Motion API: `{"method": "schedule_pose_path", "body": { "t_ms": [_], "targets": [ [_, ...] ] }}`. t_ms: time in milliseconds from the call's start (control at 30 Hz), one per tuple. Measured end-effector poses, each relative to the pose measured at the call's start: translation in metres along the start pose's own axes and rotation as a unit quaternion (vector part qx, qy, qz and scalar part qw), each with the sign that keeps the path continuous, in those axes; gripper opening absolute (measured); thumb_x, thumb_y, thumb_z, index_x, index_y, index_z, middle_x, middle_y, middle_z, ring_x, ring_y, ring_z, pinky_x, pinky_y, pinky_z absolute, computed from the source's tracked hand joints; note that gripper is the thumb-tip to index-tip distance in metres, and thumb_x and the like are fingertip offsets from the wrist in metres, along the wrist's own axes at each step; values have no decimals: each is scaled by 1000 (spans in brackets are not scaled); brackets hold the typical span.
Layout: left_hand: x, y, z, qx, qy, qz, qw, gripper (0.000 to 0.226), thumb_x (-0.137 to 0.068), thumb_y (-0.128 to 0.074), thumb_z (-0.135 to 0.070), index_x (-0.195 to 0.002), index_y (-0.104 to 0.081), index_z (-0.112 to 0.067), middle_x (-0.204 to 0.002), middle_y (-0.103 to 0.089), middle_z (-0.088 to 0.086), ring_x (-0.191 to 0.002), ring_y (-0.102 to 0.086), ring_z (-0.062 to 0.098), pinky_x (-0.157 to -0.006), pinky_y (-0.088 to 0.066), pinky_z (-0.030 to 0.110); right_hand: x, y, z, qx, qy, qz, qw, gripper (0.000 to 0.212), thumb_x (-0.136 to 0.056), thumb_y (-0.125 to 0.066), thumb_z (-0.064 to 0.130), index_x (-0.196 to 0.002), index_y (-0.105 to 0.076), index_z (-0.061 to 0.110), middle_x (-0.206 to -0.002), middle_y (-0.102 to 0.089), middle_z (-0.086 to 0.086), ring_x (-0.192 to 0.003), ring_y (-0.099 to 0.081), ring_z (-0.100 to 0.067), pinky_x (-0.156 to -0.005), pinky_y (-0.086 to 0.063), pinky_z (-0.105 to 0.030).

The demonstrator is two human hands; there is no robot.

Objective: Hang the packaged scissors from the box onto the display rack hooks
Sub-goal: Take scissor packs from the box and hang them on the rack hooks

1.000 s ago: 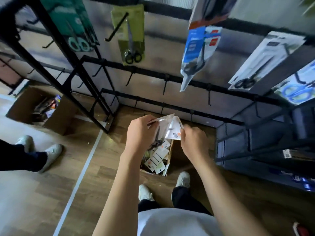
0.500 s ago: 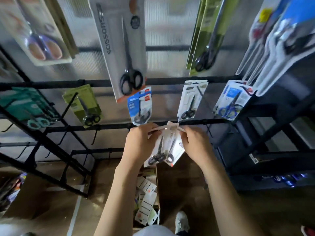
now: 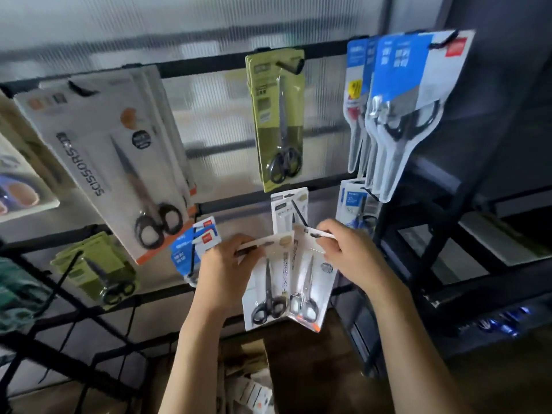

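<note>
My left hand (image 3: pixel 227 267) pinches the top of a white scissors pack (image 3: pixel 267 282) with black-handled scissors. My right hand (image 3: pixel 349 252) pinches the top of a second white pack (image 3: pixel 310 291), fanned out to the right of the first. Both packs hang in front of the black display rack (image 3: pixel 239 204). Just behind and above them a matching white pack (image 3: pixel 286 213) hangs on a rack hook (image 3: pixel 298 212). The box (image 3: pixel 248 380) with more packs lies on the floor below my arms, partly hidden.
Other hung packs fill the rack: a large grey one (image 3: pixel 119 162) at left, an olive one (image 3: pixel 277 118) at centre, blue-and-white ones (image 3: pixel 400 109) at right, small blue ones (image 3: pixel 194 246) beside my left hand. A dark shelf unit (image 3: pixel 448 264) stands to the right.
My view tilted up from the floor box to the rack. Both hands rose with the packs and spread them apart, close below the hook with the matching white pack.
</note>
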State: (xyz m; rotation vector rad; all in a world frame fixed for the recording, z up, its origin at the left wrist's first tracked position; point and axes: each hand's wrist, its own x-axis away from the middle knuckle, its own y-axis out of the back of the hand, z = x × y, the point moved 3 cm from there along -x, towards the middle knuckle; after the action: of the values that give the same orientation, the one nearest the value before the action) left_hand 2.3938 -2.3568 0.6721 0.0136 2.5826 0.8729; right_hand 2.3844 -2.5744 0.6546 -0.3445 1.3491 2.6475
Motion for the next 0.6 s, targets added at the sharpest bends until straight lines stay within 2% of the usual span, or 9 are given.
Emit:
{"method": "schedule_pose_path", "body": {
  "t_ms": [100,233,400,533,600],
  "targets": [
    [-4,-13,2,5,-5,8,1000,6,-83,-70,-11,-89,-69,-12,-75,-68,-5,-72,-61,5,-58,-44,14,-3,2,-14,-47,-6,35,998,10,-93,-55,21,-102,-58,27,-80,-62,-1,-73,-64,-18,-67,-54,-43],
    [-9,-29,5,-8,-4,14,1000,6,-83,-70,-14,-88,-69,-12,-74,-67,-4,-67,-60,2,-57,-41,8,-6,1,-22,-87,-4,79,993,15,-96,-52,24,-105,-63,29,-80,-65,-2,-76,-67,-16,-71,-55,-45],
    [-14,-40,2,5,-18,35,999,7,-82,-70,-11,-87,-67,-15,-77,-65,-13,-75,-61,-9,-60,-43,5,-11,0,-32,-135,-21,111,984,26,-97,-52,27,-120,-63,24,-97,-70,2,-81,-69,-7,-80,-56,-34],
    [-18,-45,7,32,7,52,998,8,-82,-70,-10,-88,-68,-16,-79,-67,-12,-73,-63,-4,-61,-44,6,-15,0,-33,-155,-11,130,979,30,-97,-52,26,-125,-61,25,-98,-67,12,-79,-67,1,-74,-52,-16],
    [-19,-47,9,39,6,60,997,11,-82,-70,-9,-88,-67,-18,-80,-68,-10,-74,-64,-2,-61,-45,7,-16,0,-33,-160,-7,132,978,30,-97,-51,24,-126,-61,25,-99,-66,14,-80,-66,1,-73,-50,-12]
  ]
}}
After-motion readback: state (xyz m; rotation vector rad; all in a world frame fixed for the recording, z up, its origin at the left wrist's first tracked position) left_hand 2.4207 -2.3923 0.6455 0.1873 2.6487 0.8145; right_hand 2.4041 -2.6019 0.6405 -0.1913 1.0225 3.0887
